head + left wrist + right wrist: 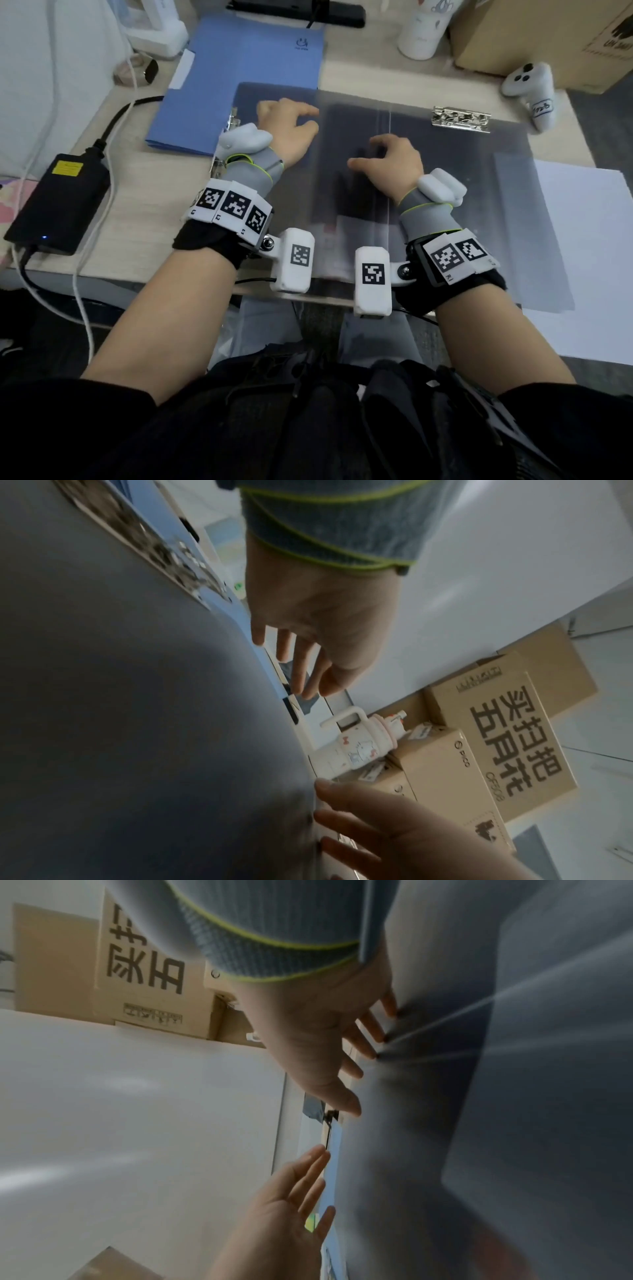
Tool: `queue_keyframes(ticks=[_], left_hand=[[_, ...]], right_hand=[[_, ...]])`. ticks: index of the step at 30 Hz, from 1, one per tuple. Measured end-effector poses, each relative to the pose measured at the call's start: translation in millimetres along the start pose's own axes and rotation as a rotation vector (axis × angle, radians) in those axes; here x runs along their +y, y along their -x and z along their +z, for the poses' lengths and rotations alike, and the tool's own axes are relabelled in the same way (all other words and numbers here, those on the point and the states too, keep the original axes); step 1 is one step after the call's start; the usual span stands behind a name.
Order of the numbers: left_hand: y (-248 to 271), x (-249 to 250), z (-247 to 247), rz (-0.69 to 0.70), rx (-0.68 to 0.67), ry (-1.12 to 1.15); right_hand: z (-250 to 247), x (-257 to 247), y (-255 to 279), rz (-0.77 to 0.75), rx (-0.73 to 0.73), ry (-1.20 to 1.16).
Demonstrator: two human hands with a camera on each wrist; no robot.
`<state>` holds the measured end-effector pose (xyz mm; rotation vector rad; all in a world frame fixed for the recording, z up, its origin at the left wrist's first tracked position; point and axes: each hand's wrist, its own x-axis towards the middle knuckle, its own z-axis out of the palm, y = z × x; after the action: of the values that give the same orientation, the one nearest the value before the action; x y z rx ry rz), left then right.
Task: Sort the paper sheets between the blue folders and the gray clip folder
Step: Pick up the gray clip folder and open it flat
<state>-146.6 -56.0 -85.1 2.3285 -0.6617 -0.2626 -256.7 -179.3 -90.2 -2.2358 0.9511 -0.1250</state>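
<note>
I see both hands pressing spread fingertips on the gray folder (428, 164) at desk centre, gripping nothing: left hand (291, 126), right hand (390, 161) | blue folder (239, 85) behind-left, paper (589, 260) right | risk: slick cover skids, shoving the paper off the edge

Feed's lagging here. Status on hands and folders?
Left hand and right hand open, fingertips pressing the gray clip folder. Blue folder behind left, partly under it. White sheets right. Nothing blocking.
</note>
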Motion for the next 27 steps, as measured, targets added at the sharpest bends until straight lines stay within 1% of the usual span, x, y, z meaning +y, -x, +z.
queue_keyframes(ticks=[4,8,11,14,16,20,24,27], left_hand=[[-9.0,23.1,24.5,0.001,-0.098,0.189],[-22.1,48.6,53.5,0.020,-0.143,0.221],[-34.8,65.5,76.4,0.000,-0.175,0.256],[-45.6,77.2,94.1,-0.036,-0.189,0.289],[-53.0,87.1,104.7,-0.041,-0.183,0.303],[-66.5,104.2,121.7,-0.003,-0.200,0.299],[-79.6,112.4,132.2,-0.032,-0.169,0.301],[-89.9,118.9,138.4,-0.059,-0.157,0.330]], right_hand=[[-21.8,16.4,-9.1,0.021,0.097,-0.042],[-41.9,40.7,-27.9,0.079,0.148,0.003],[-56.8,62.1,-45.6,0.144,0.150,0.115],[-66.4,80.2,-58.2,0.203,0.126,0.294],[-71.0,90.7,-64.8,0.251,0.092,0.359],[-73.3,105.6,-73.2,0.346,-0.011,0.361],[-72.4,112.9,-77.0,0.349,-0.080,0.341],[-71.1,116.1,-78.9,0.350,-0.097,0.344]])
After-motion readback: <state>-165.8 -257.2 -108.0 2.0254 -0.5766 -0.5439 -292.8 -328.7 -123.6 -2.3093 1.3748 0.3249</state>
